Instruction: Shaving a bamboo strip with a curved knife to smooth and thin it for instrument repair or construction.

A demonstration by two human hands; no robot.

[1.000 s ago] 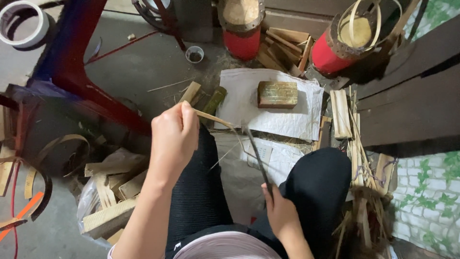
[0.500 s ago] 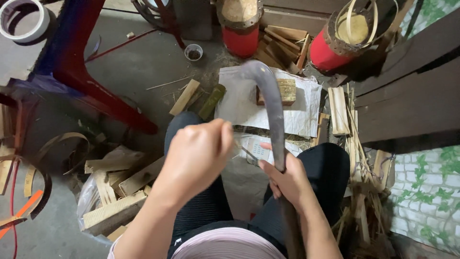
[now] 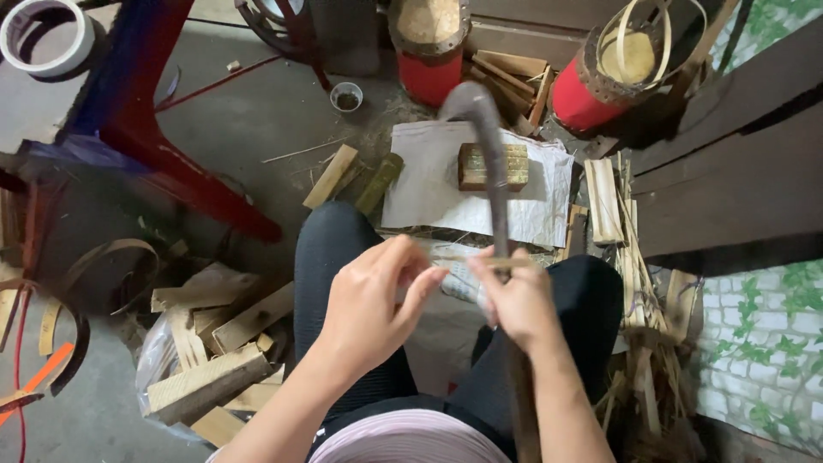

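Note:
My right hand grips a long dark curved blade that points up and away from me, its hooked tip over a white cloth. My left hand pinches a thin bamboo sliver that lies across the blade just above my right hand. Both hands are over my knees in dark trousers. A small wooden block rests on the white cloth, partly hidden by the blade.
Cut wood pieces lie heaped at my left. Bamboo strips pile at my right. Two red cylinders stand ahead, one with a bamboo rim. A red-blue stool leg, a tape roll and a small cup sit left.
My left hand has come down and right, closer to my right hand. The blade has swung up and straightened, and the sliver now lies across it.

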